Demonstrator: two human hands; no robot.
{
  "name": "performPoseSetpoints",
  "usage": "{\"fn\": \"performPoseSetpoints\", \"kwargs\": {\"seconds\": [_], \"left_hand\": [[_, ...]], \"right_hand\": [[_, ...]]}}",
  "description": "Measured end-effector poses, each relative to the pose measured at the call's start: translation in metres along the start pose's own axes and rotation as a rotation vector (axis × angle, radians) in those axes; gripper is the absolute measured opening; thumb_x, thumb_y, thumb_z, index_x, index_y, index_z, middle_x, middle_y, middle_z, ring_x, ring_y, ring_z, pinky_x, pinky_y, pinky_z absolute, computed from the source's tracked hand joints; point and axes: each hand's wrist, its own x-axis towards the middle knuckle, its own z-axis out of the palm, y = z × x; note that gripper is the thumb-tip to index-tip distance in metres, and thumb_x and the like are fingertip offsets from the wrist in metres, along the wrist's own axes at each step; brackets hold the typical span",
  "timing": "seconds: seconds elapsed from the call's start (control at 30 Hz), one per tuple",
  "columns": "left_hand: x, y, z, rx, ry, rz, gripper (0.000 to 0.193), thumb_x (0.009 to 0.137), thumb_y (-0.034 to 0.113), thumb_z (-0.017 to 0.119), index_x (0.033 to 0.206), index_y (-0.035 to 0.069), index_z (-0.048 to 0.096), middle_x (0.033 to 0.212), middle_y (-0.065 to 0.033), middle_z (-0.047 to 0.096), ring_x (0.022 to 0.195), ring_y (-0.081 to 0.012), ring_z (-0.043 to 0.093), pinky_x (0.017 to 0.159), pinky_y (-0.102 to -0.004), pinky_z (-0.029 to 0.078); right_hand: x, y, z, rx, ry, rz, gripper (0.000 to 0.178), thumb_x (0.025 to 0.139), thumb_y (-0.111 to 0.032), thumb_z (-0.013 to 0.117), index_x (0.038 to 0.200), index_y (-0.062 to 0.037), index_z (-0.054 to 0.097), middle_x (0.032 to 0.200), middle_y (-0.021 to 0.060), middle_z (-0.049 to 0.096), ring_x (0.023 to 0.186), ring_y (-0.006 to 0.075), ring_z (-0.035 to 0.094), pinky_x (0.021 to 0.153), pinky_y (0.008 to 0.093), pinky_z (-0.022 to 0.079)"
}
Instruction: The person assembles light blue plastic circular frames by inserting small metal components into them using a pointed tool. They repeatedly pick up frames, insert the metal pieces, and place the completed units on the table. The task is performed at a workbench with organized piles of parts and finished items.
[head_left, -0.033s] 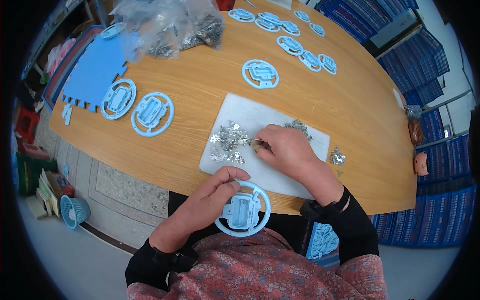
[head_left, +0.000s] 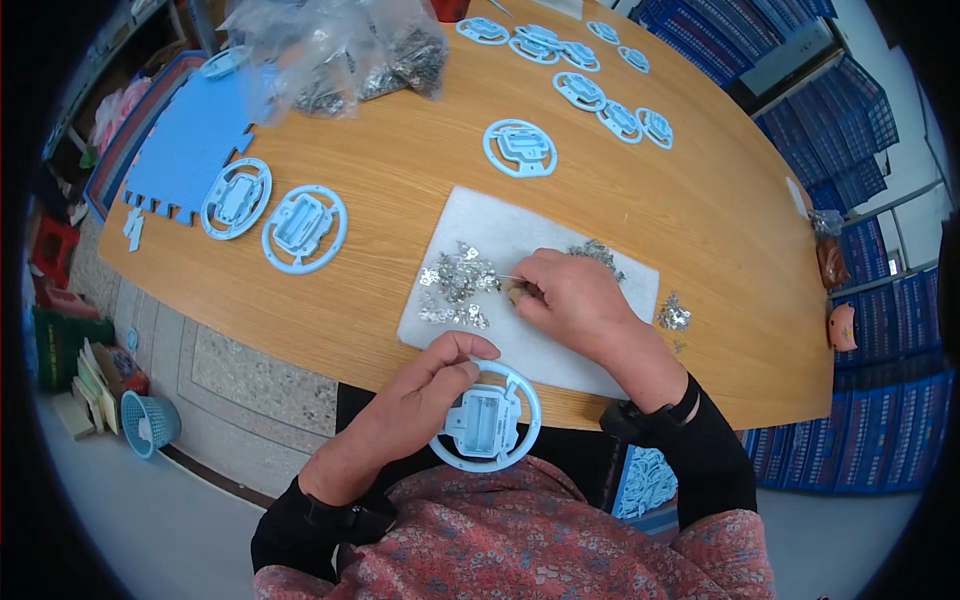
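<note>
Head | left grip (head_left: 425, 385) clamped on blue wheel (head_left: 486, 424) | marking (head_left: 500, 424) too small to read | right grip (head_left: 583, 300) pinching thin tool (head_left: 508, 277)

Metal pieces (head_left: 460, 272) on pad (head_left: 500, 232); pad on table (head_left: 400, 180); mat (head_left: 185, 150) left of bag (head_left: 330, 40).

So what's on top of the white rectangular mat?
Small silver metal pieces lie in piles at its left and far side. The bare right hand hides whatever lies beneath it.
</note>
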Motion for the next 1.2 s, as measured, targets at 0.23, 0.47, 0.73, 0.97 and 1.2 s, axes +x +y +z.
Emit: {"fn": "performPoseSetpoints", "kwargs": {"seconds": [0.23,0.47,0.73,0.97,1.2], "left_hand": [[0.002,0.005,0.008,0.057,0.023,0.021,0.022,0.104,0.013,0.048,0.124,0.008,0.058,0.097,0.0016,0.057,0.089,-0.0046,0.052,0.079,-0.0230,0.045],[0.009,0.005,0.011,0.039,0.091,0.058,0.021,0.109,0.019,0.048,0.125,0.008,0.057,0.094,0.0025,0.055,0.085,-0.0042,0.051,0.074,-0.0222,0.044],[0.031,0.003,0.021,0.231,0.099,0.282,0.019,0.108,0.022,0.053,0.113,0.005,0.059,0.085,-0.0007,0.061,0.075,-0.0064,0.054,0.067,-0.0269,0.047],[0.026,0.016,0.025,0.456,0.057,0.295,0.017,0.105,0.015,0.052,0.113,0.001,0.060,0.091,-0.0071,0.065,0.084,-0.0128,0.060,0.077,-0.0303,0.050],[0.042,0.006,0.025,0.560,0.110,0.314,0.027,0.104,0.011,0.050,0.125,0.000,0.062,0.099,-0.0095,0.069,0.091,-0.0133,0.063,0.080,-0.0306,0.052]], "right_hand": [[0.007,-0.006,0.008,0.037,0.058,-0.007,0.018,0.085,-0.015,0.068,0.100,-0.0057,0.071,0.091,0.0143,0.069,0.083,0.0354,0.068,0.072,0.0435,0.054],[-0.003,-0.002,-0.011,0.665,-0.082,0.243,0.011,0.087,-0.009,0.068,0.096,-0.0032,0.068,0.079,-0.0008,0.062,0.071,0.0090,0.058,0.066,0.0273,0.047],[-0.036,-0.026,-0.017,0.956,-0.028,0.241,0.011,0.086,-0.009,0.068,0.094,-0.0031,0.063,0.081,-0.0070,0.052,0.077,0.0026,0.044,0.066,0.0229,0.039],[-0.045,-0.005,-0.034,0.816,-0.100,0.225,0.015,0.087,-0.012,0.070,0.093,0.0001,0.064,0.072,-0.0040,0.050,0.071,0.0042,0.045,0.064,0.0250,0.041],[-0.084,-0.015,-0.014,0.881,0.065,0.245,0.016,0.085,-0.003,0.071,0.100,-0.0006,0.068,0.078,-0.0025,0.052,0.069,0.0059,0.046,0.062,0.0247,0.041]]}}
